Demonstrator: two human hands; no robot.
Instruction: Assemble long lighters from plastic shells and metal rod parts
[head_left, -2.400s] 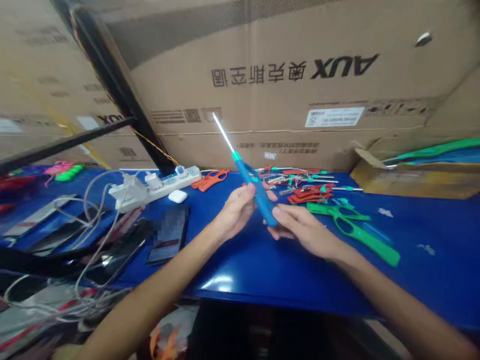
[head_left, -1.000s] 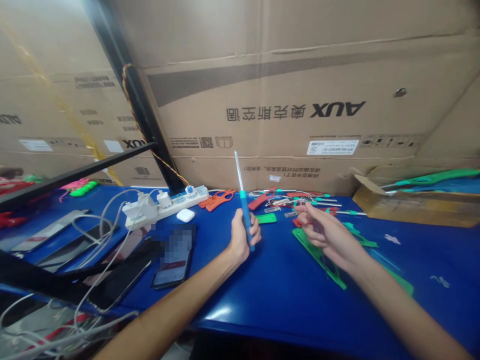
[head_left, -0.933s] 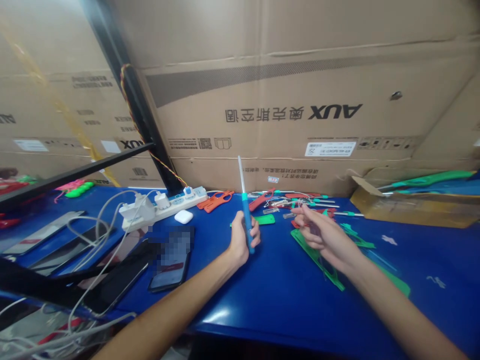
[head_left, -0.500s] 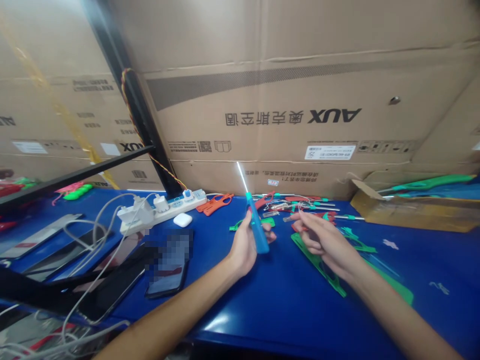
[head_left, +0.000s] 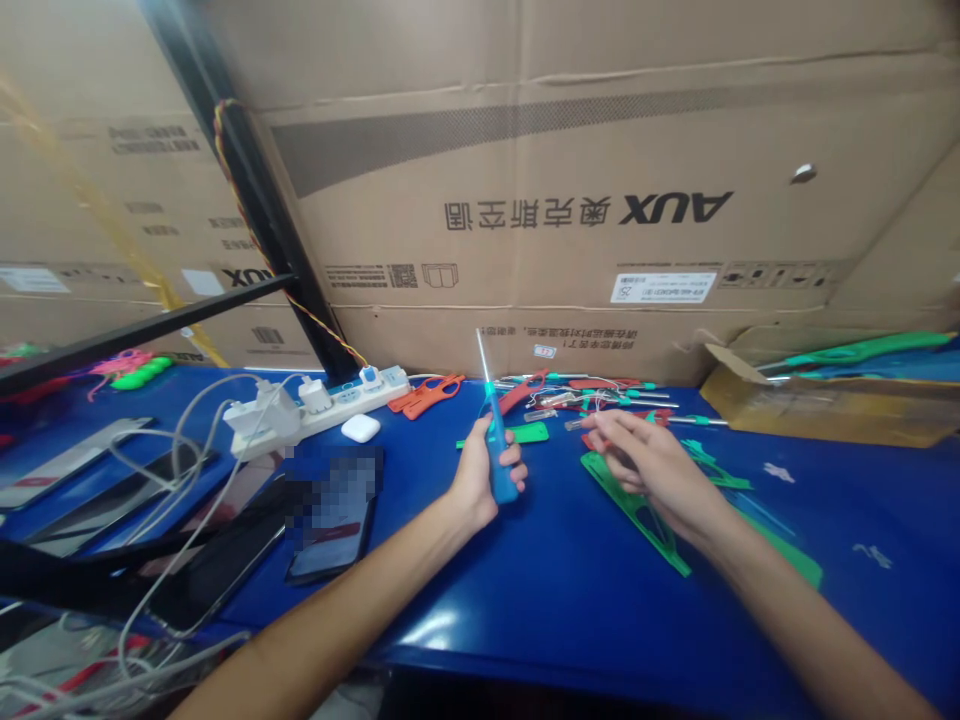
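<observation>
My left hand (head_left: pixel 482 478) is wrapped round the blue handle of a screwdriver-like tool (head_left: pixel 493 441), whose thin metal shaft points up and away. My right hand (head_left: pixel 649 468) hovers a little to the right, fingers curled and pinched at the tips over a long green plastic piece (head_left: pixel 634 508). What the fingertips hold, if anything, is too small to make out. Both hands are above a blue table (head_left: pixel 555 580). Beyond the right hand lies a heap of red and green plastic parts with metal pins (head_left: pixel 592 392).
A white power strip with chargers (head_left: pixel 315 403) and a white earbud case (head_left: pixel 361 428) lie at left. Several phones (head_left: pixel 330 512) and cables cover the left side. Large cardboard boxes (head_left: pixel 585 210) form a wall behind. An open flat carton (head_left: pixel 825 400) sits at right.
The tool has swung back from tilted to nearly upright in my left hand. My right hand let go of the handle earlier and stays curled above the green piece.
</observation>
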